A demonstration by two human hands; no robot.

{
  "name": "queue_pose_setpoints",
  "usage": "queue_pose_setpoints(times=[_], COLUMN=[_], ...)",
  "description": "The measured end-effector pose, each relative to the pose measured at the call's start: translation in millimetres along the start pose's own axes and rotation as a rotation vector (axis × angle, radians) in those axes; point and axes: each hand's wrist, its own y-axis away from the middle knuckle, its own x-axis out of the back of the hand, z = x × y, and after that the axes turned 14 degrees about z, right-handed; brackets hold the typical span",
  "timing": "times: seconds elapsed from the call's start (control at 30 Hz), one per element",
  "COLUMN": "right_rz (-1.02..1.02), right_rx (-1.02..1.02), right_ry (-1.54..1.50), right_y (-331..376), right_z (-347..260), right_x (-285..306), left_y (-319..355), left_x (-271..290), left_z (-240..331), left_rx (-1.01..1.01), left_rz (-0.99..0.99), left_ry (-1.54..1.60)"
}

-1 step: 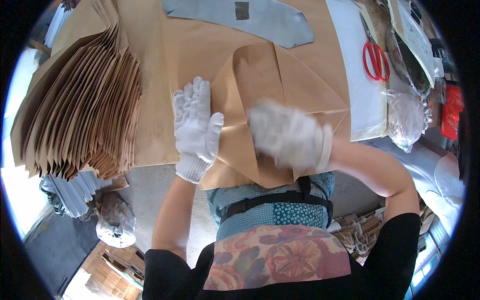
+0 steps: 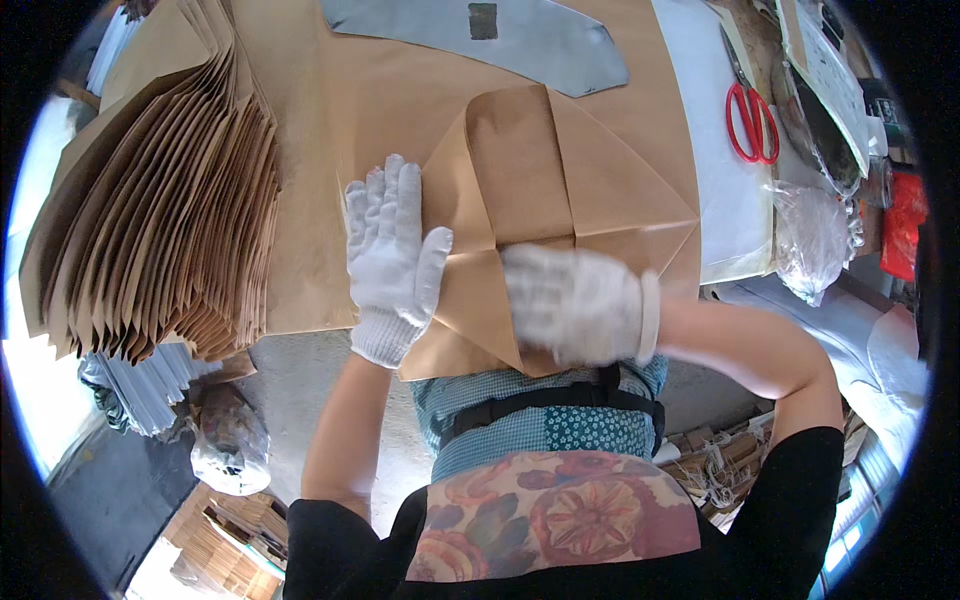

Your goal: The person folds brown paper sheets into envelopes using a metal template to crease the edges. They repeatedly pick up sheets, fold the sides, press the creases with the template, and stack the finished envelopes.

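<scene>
A brown kraft-paper piece, folded like a bag bottom with slanting creases and a raised middle opening, lies at the table's near edge. My left hand, in a white knit glove, rests flat along its left side, fingers stretched away from me and thumb on the paper. My right hand, gloved too and blurred by motion, is laid over the near part of the folded paper. Its fingers point left and look stretched out; what lies under its palm is hidden. Neither hand grips anything that I can see.
A fanned stack of folded brown paper stands at the left. A grey flat template lies at the far side. Right are red-handled scissors, white sheets and a clear plastic bag. Another plastic bag sits below the table.
My right hand has shifted slightly nearer to me and is less blurred, uncovering a crease across the folded paper's middle. The left hand stays almost in place.
</scene>
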Motion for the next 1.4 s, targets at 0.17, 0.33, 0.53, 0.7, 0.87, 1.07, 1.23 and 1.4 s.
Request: queue_pose_setpoints(times=[0.17,0.33,0.53,0.7,0.87,1.07,1.23,1.4], right_rz=[-0.07,-0.049,0.496,0.359,0.428,0.475,0.373,0.206], right_rx=[0.108,0.133,-0.083,-0.501,-0.476,-0.748,-0.88,-1.009], right_ry=[-0.282,-0.245,0.339,0.418,0.453,0.425,0.595,0.56], right_y=[3,-2,28,45,16,-29,-60,-80], right_z=[-7,-4,38,31,42,85,100,107], right_x=[-13,-9,27,37,22,79,79,96], left_y=[-6,-59,-46,-29,-57,-20,11,10], left_x=[-7,-36,-13,-21,-27,-1,12,24], left_z=[13,41,39,38,54,32,20,23], left_rx=[-0.031,-0.137,-0.065,-0.161,-0.166,-0.158,-0.166,-0.129], left_rz=[-0.084,0.046,-0.018,-0.083,-0.085,-0.193,-0.143,-0.148], left_ry=[-0.115,-0.006,0.119,-0.089,-0.099,-0.072,-0.068,-0.034])
